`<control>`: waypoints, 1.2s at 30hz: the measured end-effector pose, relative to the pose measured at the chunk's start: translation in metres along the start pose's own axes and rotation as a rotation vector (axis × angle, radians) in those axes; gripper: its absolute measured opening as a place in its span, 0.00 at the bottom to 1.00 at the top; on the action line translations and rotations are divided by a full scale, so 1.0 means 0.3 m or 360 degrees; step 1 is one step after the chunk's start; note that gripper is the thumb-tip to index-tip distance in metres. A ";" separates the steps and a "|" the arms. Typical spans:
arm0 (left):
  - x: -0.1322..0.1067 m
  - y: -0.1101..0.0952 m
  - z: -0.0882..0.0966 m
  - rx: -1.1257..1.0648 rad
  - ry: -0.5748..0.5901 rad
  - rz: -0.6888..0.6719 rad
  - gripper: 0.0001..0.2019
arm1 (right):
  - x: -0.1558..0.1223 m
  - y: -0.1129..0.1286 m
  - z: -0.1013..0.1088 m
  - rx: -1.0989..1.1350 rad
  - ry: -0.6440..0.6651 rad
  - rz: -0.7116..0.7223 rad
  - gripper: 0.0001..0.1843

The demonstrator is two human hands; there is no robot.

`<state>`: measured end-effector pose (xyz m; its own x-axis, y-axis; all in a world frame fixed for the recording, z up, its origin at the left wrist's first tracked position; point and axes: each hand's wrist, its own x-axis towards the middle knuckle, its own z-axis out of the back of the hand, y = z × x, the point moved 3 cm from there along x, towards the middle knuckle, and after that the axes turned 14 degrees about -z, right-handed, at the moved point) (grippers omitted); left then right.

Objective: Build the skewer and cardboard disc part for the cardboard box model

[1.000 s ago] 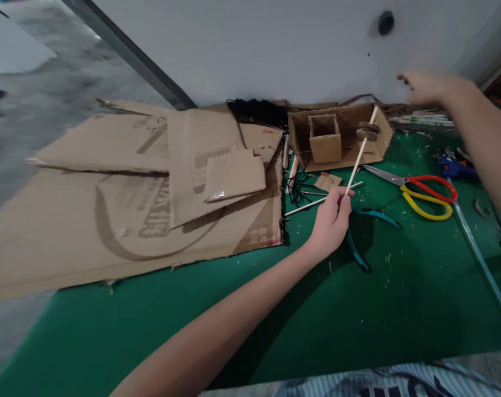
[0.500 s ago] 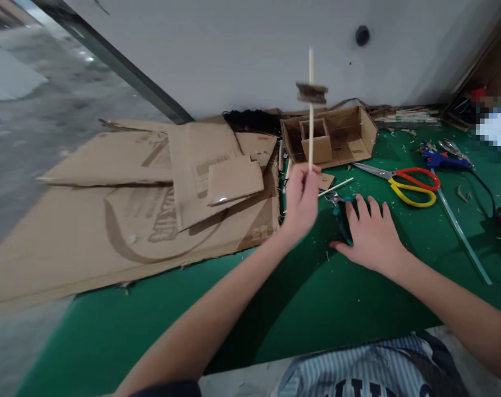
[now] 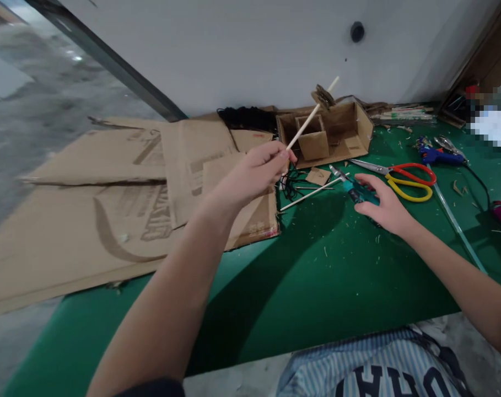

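My left hand [image 3: 270, 162] is closed in a pinch round the lower end of a thin wooden stick [image 3: 302, 135]. The stick slants up to the right, with a small round cardboard piece [image 3: 323, 97] threaded near its top. My right hand [image 3: 382, 204] is wrapped round the teal handles of a pair of pliers [image 3: 351, 190], whose jaws point up and left. Another thin stick [image 3: 303, 198] lies on the green table between the two hands, beside a small cardboard square [image 3: 317, 176] and some black cord [image 3: 290, 184].
An open cardboard box [image 3: 349, 135] stands against the wall. Scissors [image 3: 411, 179], a blue glue gun [image 3: 442, 156] and a clear glue stick [image 3: 457, 226] lie on the right. Large cardboard sheets [image 3: 126, 220] cover the left side. Several sticks [image 3: 403, 114] lie at the back.
The left hand has moved left and tilted the stick from upright to slanting right. My right hand has gone from lying over the pliers to gripping them and turning their jaws up-left.
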<state>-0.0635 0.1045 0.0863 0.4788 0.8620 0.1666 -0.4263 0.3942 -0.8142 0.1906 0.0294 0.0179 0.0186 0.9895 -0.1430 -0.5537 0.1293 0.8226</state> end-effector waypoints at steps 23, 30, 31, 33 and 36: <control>-0.004 0.043 -0.066 -0.0047 0.0485 -0.0165 0.12 | 0.008 -0.035 -0.041 0.0573 0.0100 0.0427 0.34; -0.004 0.053 -0.088 0.0019 0.0489 -0.0144 0.13 | 0.025 -0.051 -0.052 0.0630 0.0084 0.0448 0.33; -0.004 0.053 -0.088 0.0029 0.0487 -0.0147 0.13 | 0.028 -0.054 -0.054 0.0632 0.0085 0.0453 0.33; -0.003 0.051 -0.090 0.0061 0.0495 -0.0148 0.13 | 0.036 -0.060 -0.057 0.0639 0.0089 0.0446 0.34; -0.001 0.039 -0.093 0.0148 0.0533 -0.0185 0.14 | 0.043 -0.066 -0.056 0.0635 0.0121 0.0406 0.36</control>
<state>-0.0471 0.1000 0.0611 0.7463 0.6636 0.0515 -0.4148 0.5242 -0.7437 0.1878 0.0385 -0.0095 -0.1452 0.9874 0.0632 -0.1694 -0.0877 0.9816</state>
